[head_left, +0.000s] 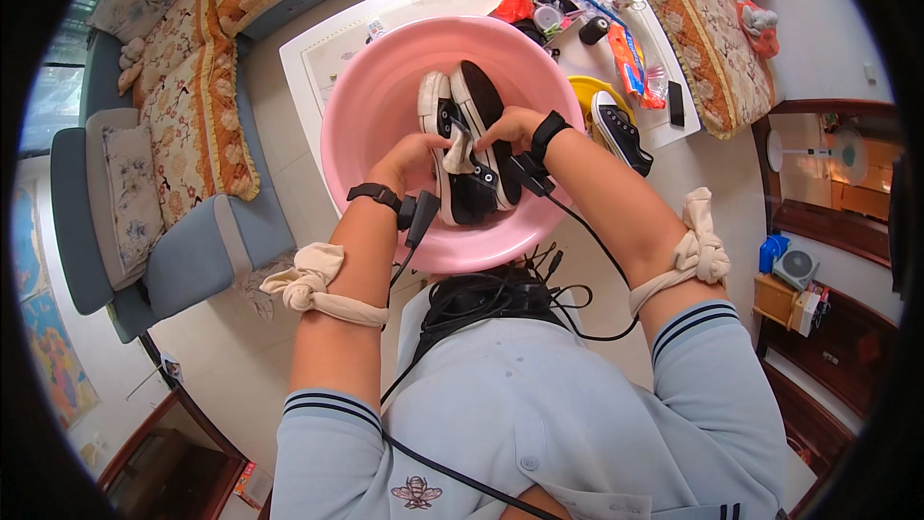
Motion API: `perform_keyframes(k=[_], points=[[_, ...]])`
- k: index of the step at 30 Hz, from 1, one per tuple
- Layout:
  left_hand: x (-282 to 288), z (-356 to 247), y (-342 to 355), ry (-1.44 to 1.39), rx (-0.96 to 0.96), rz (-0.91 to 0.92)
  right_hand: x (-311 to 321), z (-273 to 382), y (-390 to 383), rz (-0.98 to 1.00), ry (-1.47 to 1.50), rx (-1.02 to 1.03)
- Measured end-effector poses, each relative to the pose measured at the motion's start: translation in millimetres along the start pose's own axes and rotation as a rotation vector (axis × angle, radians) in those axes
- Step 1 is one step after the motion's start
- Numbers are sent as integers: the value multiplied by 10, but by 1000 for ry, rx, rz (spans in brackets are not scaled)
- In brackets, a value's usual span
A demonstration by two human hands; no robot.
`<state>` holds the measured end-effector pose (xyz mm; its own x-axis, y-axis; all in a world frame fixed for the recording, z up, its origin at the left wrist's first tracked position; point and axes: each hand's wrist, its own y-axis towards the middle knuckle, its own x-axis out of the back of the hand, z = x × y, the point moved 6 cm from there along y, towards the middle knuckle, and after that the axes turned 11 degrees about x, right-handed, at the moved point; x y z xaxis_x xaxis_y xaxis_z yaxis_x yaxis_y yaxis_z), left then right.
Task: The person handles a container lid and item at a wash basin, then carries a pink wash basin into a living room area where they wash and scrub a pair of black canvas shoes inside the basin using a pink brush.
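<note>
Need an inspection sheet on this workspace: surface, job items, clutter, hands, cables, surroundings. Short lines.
Surface: white table, largely hidden behind the pink basin; what supports the basin is not visible.
Job items: pair of black-and-white shoes inside the basin; another shoe outside it, overlapping a yellow bowl in view.
Clutter: red plastic bag, orange package and dark flat object on the table.
Hands: left hand and right hand both at the shoes in the basin; exact grip unclear.
Cables: tangled black cables at the lap; leads run from both wrists.
Surroundings: sofa with patterned cover at left; other people: nothing seen.
</note>
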<state>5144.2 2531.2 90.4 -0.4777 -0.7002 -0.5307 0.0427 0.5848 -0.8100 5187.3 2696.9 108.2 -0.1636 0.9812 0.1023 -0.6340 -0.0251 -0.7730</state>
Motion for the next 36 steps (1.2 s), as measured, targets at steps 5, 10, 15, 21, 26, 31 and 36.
perform_keyframes(k=[5,10,15,21,26,31,36], points=[[50,-151,-136,108,-194,-44,138,195,-213,-98,-70,78],[-63,-231,-375,173,-301,-222,239,385,-307,-223,-65,442],[-435,-443,-824,445,-490,-341,325,728,-695,-417,-482,491],[-463,-659,-1083,783,-933,-590,419,1021,-1179,-598,-531,934],[-658,-685,-1488,1003,-990,-1171,598,851,-1093,-652,-706,516],[-792,-744,-1817,928,-680,-1234,647,972,-1241,-667,-695,560],[-843,-831,-2085,915,-760,-1272,569,1276,-1512,-677,-711,758]])
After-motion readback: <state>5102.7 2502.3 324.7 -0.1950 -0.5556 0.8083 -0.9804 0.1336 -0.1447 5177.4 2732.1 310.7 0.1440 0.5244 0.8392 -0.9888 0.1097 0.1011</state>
